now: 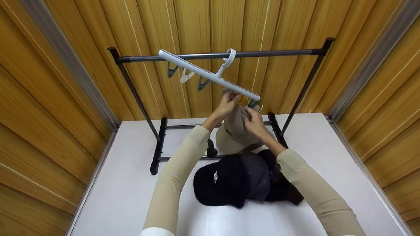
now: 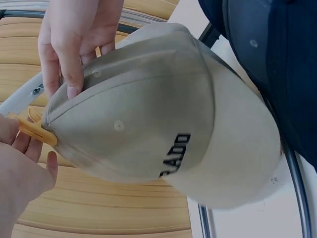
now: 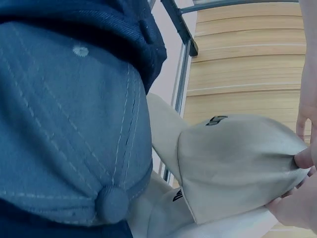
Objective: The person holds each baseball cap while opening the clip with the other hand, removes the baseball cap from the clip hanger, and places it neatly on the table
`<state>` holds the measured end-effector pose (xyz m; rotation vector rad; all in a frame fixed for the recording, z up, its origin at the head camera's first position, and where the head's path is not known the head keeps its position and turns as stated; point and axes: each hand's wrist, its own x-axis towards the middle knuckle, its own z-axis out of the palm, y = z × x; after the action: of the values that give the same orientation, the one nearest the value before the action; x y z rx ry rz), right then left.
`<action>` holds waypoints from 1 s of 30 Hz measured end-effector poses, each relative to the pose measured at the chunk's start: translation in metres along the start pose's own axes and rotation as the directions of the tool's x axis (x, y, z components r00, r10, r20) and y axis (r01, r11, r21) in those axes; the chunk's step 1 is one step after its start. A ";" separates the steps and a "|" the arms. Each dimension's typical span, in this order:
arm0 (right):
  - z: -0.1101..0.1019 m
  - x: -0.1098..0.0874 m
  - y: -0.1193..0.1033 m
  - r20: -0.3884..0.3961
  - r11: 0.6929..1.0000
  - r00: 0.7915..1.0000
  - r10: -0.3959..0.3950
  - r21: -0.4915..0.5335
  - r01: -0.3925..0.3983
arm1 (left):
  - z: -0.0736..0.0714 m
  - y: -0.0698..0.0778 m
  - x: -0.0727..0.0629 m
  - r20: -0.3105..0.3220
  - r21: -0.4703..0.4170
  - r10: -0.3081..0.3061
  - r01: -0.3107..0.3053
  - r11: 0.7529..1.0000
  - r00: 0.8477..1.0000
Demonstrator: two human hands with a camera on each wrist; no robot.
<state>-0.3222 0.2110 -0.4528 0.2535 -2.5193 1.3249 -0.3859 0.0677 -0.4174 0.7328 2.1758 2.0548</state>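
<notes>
A beige cap (image 1: 231, 132) with dark lettering hangs brim down below the low right end of a white clip hanger (image 1: 197, 69). My left hand (image 1: 226, 104) pinches an orange clip (image 2: 37, 130) whose tip meets the top of this cap's crown. With my right hand (image 1: 255, 124) I grip the crown fabric, thumb (image 3: 304, 157) on one side and fingers on the other. A second pale cap (image 3: 171, 210), partly hidden, hangs behind it in the right wrist view. Dark clips (image 1: 203, 84) and a white clip (image 1: 187, 76) dangle unused from the raised left half.
The hanger's hook (image 1: 231, 57) goes over the bar (image 1: 262, 53) of a black metal rack. Several dark caps (image 1: 226, 178), the front one with a white logo, lie overlapped on the white floor (image 1: 131, 196) before the rack. Wood-panelled walls (image 1: 183, 26) enclose the space.
</notes>
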 end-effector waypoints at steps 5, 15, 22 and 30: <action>0.003 0.001 -0.002 -0.002 0.998 1.000 0.030 0.055 -0.030 | 0.001 -0.001 0.000 -0.018 -0.011 0.012 -0.012 1.000 1.000; 0.010 0.000 -0.003 0.068 0.976 0.985 0.159 0.142 -0.167 | 0.007 0.001 0.000 -0.063 -0.049 -0.046 0.043 0.998 0.997; 0.016 -0.004 -0.004 0.140 0.961 0.969 0.203 0.163 -0.225 | 0.010 0.002 0.000 -0.077 -0.048 -0.035 0.032 0.998 0.996; 0.023 -0.006 -0.003 0.159 0.939 0.958 0.238 0.213 -0.269 | 0.004 -0.002 -0.002 -0.016 -0.039 -0.048 0.048 0.998 0.999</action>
<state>-0.3192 0.1904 -0.4649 0.0628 -2.5698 1.7629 -0.3839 0.0705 -0.4204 0.6548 2.1343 2.0809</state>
